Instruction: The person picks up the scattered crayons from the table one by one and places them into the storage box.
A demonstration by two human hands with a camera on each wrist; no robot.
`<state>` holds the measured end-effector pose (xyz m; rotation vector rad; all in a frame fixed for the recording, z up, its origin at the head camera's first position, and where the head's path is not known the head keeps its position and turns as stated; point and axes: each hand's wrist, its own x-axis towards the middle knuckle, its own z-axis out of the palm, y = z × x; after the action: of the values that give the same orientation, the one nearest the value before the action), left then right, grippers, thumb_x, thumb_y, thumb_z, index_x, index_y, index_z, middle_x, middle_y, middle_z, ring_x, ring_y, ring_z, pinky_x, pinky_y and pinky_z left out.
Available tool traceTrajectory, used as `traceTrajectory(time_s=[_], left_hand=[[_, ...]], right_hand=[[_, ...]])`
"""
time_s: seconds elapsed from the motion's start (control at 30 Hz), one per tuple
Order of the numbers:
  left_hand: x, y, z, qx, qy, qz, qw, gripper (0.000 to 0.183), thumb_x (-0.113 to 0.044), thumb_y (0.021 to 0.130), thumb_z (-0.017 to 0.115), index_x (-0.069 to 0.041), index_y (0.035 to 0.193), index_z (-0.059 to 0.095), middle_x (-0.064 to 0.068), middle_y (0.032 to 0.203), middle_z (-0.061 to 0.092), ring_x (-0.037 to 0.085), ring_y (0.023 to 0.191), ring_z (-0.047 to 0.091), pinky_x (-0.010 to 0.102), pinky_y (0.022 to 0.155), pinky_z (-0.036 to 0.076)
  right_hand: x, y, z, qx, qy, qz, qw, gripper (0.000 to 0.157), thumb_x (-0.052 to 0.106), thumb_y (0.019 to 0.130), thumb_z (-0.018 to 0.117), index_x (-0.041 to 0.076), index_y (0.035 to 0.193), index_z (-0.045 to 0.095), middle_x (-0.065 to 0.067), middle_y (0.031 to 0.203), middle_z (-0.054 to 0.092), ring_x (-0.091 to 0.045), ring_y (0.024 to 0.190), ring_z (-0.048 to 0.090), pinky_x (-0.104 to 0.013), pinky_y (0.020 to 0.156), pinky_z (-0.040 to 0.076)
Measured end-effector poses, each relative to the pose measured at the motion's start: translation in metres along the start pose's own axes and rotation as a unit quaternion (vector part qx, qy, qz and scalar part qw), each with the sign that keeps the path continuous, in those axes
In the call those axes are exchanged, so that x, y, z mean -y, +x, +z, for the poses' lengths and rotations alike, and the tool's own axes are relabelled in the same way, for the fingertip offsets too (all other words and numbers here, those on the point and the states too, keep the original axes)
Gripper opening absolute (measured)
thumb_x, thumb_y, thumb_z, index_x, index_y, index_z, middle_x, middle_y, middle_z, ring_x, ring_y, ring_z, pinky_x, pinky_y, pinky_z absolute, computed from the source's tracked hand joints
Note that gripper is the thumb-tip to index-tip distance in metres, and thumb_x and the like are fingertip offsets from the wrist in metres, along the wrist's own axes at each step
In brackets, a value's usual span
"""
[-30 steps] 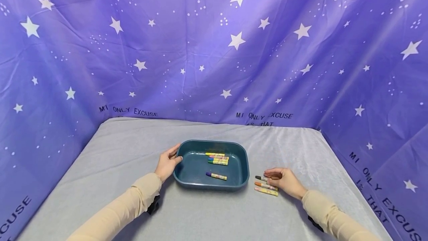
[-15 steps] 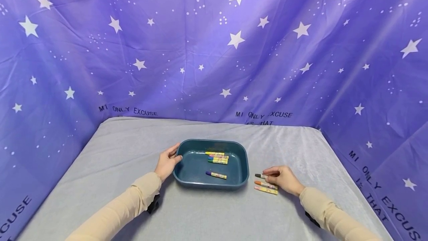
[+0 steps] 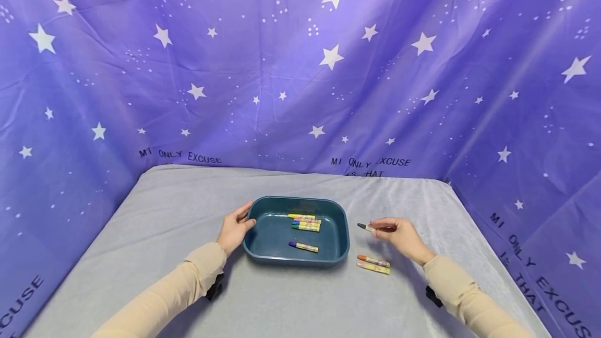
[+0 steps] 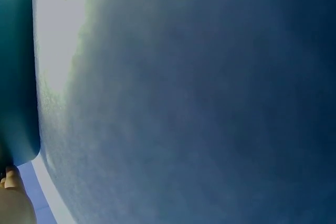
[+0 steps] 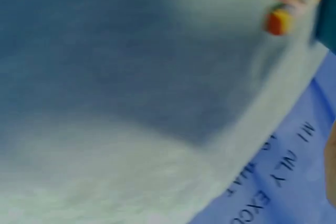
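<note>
My right hand (image 3: 403, 238) pinches a black crayon (image 3: 363, 226) between thumb and fingers, its dark tip pointing left, just right of a dark teal tray (image 3: 300, 262). With thumb over the rim and fingers along the outside, my left hand (image 3: 235, 229) grips the tray's left end. Inside the tray lies a purple crayon (image 3: 303, 247), apart from a cluster of several crayons, among them a green crayon (image 3: 306, 228). An orange crayon (image 3: 373, 261) and a pink-tipped crayon (image 3: 374, 268) lie side by side on the cloth below my right hand.
A grey cloth (image 3: 197, 306) covers the table. Purple star-printed curtain (image 3: 291, 67) hangs behind it and along both sides. In the right wrist view, blurred crayons (image 5: 278, 20) show near the tray's edge (image 5: 328, 24).
My right hand has taken hold of the black crayon and moved it up and away from the two crayons beside it. The left hand and the tray have stayed put.
</note>
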<state>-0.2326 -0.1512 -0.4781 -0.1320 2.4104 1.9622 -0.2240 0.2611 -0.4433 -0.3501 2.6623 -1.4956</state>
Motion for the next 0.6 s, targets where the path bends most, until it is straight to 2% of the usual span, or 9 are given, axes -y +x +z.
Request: traceTrajectory(time_s=[0.13, 0.27, 0.6], left_hand=[[0.001, 0.000, 0.000, -0.002, -0.003, -0.001, 1.0000, 0.056, -0.001, 0.086, 0.056, -0.009, 0.139, 0.040, 0.019, 0.140, 0.041, 0.031, 0.127, 0.042, 0.042, 0.100, 0.041], [0.001, 0.000, 0.001, -0.002, -0.003, -0.004, 1.0000, 0.057, 0.000, 0.086, 0.056, -0.008, 0.139, 0.040, 0.019, 0.140, 0.041, 0.030, 0.126, 0.042, 0.042, 0.100, 0.041], [0.003, 0.001, 0.001, -0.003, -0.013, 0.008, 0.9999, 0.057, 0.000, 0.085, 0.056, -0.007, 0.139, 0.040, 0.019, 0.138, 0.043, 0.030, 0.126, 0.043, 0.042, 0.101, 0.040]], right_hand=[[0.014, 0.009, 0.004, -0.016, 0.011, -0.001, 1.000, 0.038, 0.016, 0.079, 0.071, -0.004, 0.111, 0.064, -0.019, 0.104, 0.067, -0.002, 0.080, 0.065, -0.019, 0.073, 0.053], [0.027, 0.019, 0.012, -0.017, 0.020, -0.012, 1.000, 0.038, 0.017, 0.080, 0.071, -0.003, 0.112, 0.064, -0.018, 0.106, 0.067, -0.003, 0.084, 0.065, -0.019, 0.076, 0.053], [0.047, 0.039, 0.052, -0.006, 0.047, -0.020, 0.999, 0.031, 0.014, 0.079, 0.070, 0.003, 0.108, 0.068, -0.016, 0.105, 0.067, -0.018, 0.091, 0.066, -0.025, 0.079, 0.054]])
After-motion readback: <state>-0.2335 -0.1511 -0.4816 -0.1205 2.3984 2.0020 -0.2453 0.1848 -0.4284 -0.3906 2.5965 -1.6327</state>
